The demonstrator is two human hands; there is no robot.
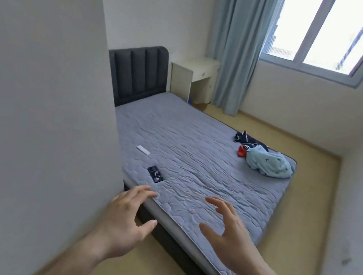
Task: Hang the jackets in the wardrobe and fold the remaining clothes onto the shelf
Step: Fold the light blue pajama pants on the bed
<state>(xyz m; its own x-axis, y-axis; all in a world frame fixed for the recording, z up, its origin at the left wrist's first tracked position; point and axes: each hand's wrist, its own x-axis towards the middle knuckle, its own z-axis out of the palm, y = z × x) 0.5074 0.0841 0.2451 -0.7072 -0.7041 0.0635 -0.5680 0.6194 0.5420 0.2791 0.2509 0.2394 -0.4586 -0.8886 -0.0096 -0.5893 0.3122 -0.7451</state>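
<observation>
Your fingers are spread and relaxed on both hands, holding nothing: your left hand (127, 213) hovers over the near corner of the bed (195, 162), your right hand (228, 233) beside it over the near edge. Well apart from them, at the far right corner of the mattress, lies the clothes pile: a light blue garment (269, 164), a navy one (245, 138) behind it, a red piece (241, 151) between. Nearer your left hand lie a dark phone (155, 174) and a white remote (143, 150).
</observation>
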